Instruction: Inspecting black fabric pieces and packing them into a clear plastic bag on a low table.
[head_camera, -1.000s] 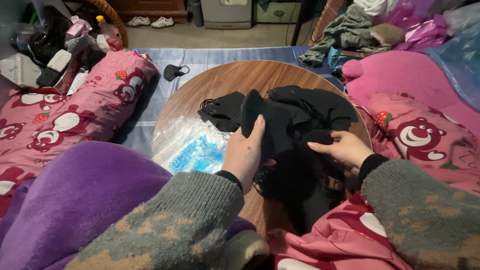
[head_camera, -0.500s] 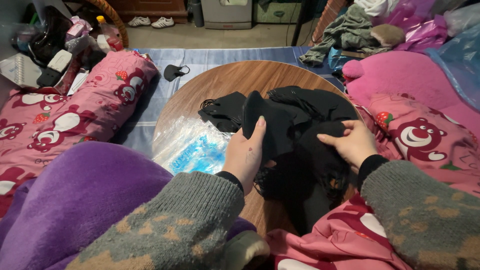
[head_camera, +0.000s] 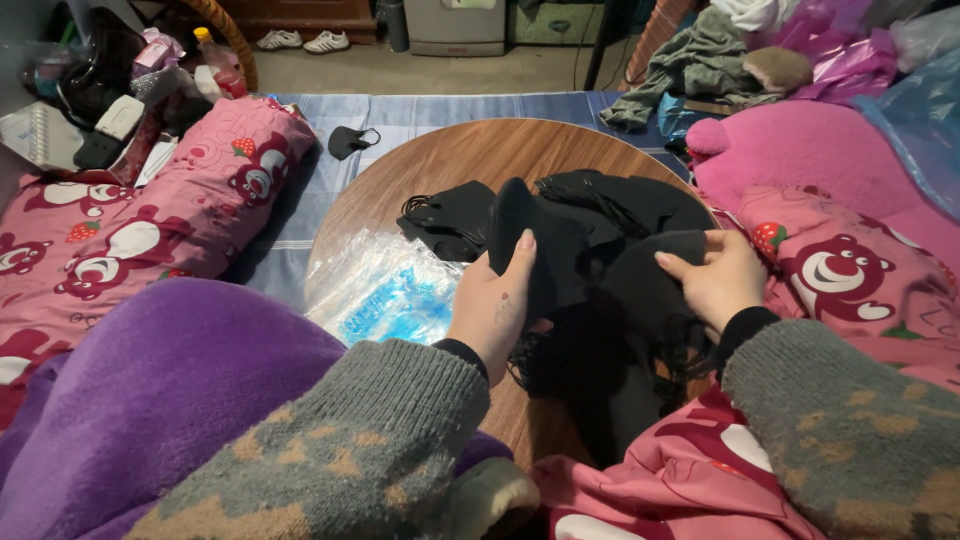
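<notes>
The left hand (head_camera: 497, 315) has its grip closed around a bunch of black face masks (head_camera: 535, 255) while the right hand (head_camera: 722, 280) pinches the pile's edge; beyond both grips, a loose stack (head_camera: 450, 218) lies unsorted on the round bench (head_camera: 450, 160).

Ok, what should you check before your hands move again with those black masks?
1. Left hand has a grip on a black mask: ok, thumb and fingers wrap its edge.
2. Right hand is on the black pile: ok, fingers touch the top piece.
3. Only one mask in the left hand: cannot tell, the black layers blend together.
4. Ear loops untangled: cannot tell, strings hang in a dark bunch near the wrists.
5. Plastic bag stays on the round table: ok, it lies flat beside the left hand.
</notes>
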